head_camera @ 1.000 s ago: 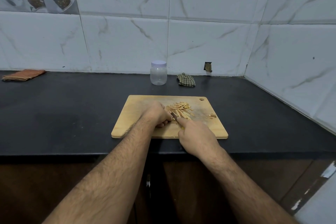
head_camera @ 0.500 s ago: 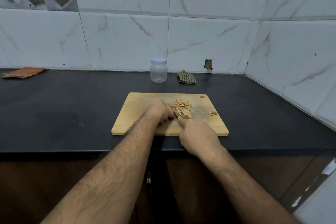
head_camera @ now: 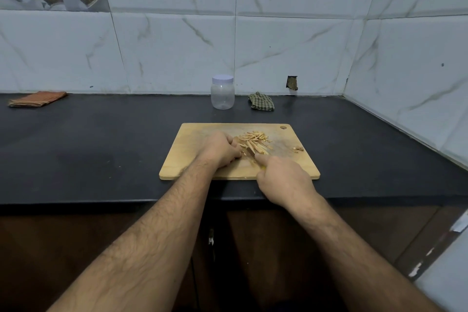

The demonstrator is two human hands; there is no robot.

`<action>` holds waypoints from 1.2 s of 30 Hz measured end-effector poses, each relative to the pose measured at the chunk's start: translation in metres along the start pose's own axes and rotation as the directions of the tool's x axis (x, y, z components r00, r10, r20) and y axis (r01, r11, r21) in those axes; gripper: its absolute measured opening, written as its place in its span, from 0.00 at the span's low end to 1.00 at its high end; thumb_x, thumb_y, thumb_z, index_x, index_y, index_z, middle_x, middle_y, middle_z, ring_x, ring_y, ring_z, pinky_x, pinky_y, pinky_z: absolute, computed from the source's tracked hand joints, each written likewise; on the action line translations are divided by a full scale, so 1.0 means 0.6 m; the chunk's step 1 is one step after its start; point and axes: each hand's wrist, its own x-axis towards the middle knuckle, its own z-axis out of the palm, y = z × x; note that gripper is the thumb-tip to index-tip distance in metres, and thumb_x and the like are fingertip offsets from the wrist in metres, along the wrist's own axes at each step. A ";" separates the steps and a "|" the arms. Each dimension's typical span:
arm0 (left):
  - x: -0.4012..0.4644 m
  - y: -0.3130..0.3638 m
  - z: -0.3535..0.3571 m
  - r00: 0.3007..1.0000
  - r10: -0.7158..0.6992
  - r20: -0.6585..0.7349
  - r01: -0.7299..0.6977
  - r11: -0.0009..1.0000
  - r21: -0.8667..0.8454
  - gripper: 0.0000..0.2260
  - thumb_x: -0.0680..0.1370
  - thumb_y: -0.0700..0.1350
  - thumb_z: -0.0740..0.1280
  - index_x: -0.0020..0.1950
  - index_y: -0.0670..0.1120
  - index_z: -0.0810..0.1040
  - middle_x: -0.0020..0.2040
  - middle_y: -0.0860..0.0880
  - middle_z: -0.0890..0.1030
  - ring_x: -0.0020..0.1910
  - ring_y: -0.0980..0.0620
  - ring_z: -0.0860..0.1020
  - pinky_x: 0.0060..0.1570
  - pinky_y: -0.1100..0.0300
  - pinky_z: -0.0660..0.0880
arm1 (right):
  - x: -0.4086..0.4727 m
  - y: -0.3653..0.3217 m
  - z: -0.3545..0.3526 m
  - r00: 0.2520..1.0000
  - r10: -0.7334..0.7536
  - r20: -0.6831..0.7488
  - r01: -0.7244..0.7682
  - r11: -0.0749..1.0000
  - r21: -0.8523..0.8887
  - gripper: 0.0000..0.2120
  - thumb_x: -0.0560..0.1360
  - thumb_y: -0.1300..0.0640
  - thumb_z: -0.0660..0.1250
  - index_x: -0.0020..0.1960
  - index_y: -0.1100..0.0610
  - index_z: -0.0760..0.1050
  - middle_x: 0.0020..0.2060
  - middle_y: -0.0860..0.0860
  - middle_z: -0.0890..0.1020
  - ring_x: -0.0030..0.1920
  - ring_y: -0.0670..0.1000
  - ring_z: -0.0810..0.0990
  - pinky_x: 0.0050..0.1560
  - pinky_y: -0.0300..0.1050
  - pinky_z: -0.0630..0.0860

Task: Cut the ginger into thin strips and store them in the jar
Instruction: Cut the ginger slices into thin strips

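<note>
A: What is seen, from the largest thing down?

B: A black countertop [head_camera: 101, 149] is seen running along a white marble-patterned tiled wall [head_camera: 177, 45]. A wooden cutting board [head_camera: 192, 159] is laid flat near the counter's front edge, with a hanging hole at its far right corner.

A: And the hands?

B: The left hand [head_camera: 221, 149] is rested on the middle of the board, its fingers curled down onto a piece of ginger that is mostly hidden beneath them. The right hand [head_camera: 283, 181] is clenched around a knife [head_camera: 250, 153] at the board's front edge, the index finger laid along the back of the blade; only a short part of the blade is shown, just right of the left fingertips.

A: Where is the ginger?

B: A loose pile of ginger strips [head_camera: 254, 143] is spread on the board just beyond the blade. A few small ginger scraps [head_camera: 298, 148] are left near the board's right edge, apart from the pile.

A: And the jar?

B: A clear plastic jar [head_camera: 222, 94], capped with a pale lid, is stood upright at the wall, well behind the board. A checked green cloth [head_camera: 261, 101] is crumpled just to its right, and a folded orange cloth [head_camera: 38, 99] is placed far to the left.
</note>
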 end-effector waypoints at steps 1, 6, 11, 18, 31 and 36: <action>-0.002 -0.004 -0.004 1.000 0.018 0.024 -0.018 0.999 -0.038 0.04 0.75 0.37 0.71 0.42 0.45 0.82 0.34 0.50 0.80 0.27 0.55 0.72 0.33 0.61 0.75 | -0.001 0.000 0.001 1.000 -0.011 -0.014 0.012 1.000 0.010 0.26 0.79 0.57 0.56 0.76 0.42 0.64 0.66 0.50 0.77 0.62 0.54 0.76 0.55 0.49 0.76; -0.028 -0.012 -0.019 0.997 0.077 0.008 -0.072 0.955 -0.286 0.07 0.77 0.32 0.64 0.47 0.42 0.79 0.31 0.48 0.76 0.20 0.60 0.70 0.21 0.69 0.67 | -0.001 -0.003 0.001 0.999 -0.045 -0.004 0.045 0.999 0.028 0.26 0.80 0.57 0.56 0.76 0.41 0.64 0.68 0.49 0.76 0.63 0.53 0.75 0.54 0.49 0.74; -0.033 -0.013 -0.021 0.997 0.067 -0.047 -0.080 0.913 -0.400 0.07 0.78 0.33 0.65 0.45 0.44 0.79 0.35 0.46 0.78 0.29 0.54 0.73 0.22 0.65 0.68 | 0.020 0.003 -0.015 0.998 -0.001 0.058 0.002 1.000 -0.009 0.25 0.79 0.60 0.56 0.73 0.43 0.68 0.65 0.51 0.77 0.62 0.55 0.75 0.51 0.48 0.73; -0.022 -0.006 -0.023 0.998 0.041 -0.040 -0.053 0.928 -0.368 0.06 0.78 0.35 0.64 0.46 0.44 0.79 0.35 0.46 0.77 0.31 0.53 0.72 0.29 0.61 0.70 | 0.039 -0.003 -0.021 0.996 -0.031 0.088 0.019 0.991 0.135 0.20 0.77 0.63 0.55 0.65 0.52 0.75 0.47 0.53 0.81 0.37 0.53 0.81 0.36 0.48 0.78; 0.005 -0.027 -0.057 0.970 0.151 -0.192 -0.132 0.985 0.108 0.12 0.78 0.39 0.68 0.60 0.48 0.81 0.49 0.52 0.82 0.47 0.55 0.79 0.52 0.61 0.74 | 0.047 0.000 -0.023 1.000 -0.022 -0.009 0.022 0.999 0.039 0.22 0.76 0.62 0.59 0.66 0.46 0.77 0.52 0.50 0.81 0.45 0.53 0.81 0.40 0.45 0.77; 0.009 -0.010 -0.058 0.973 0.168 -0.158 -0.115 0.948 0.297 0.20 0.78 0.40 0.66 0.70 0.49 0.74 0.66 0.49 0.78 0.63 0.50 0.76 0.64 0.54 0.72 | 0.046 -0.006 -0.023 0.993 -0.075 -0.088 0.066 0.993 -0.095 0.25 0.78 0.63 0.59 0.69 0.42 0.75 0.62 0.50 0.80 0.60 0.54 0.78 0.52 0.47 0.76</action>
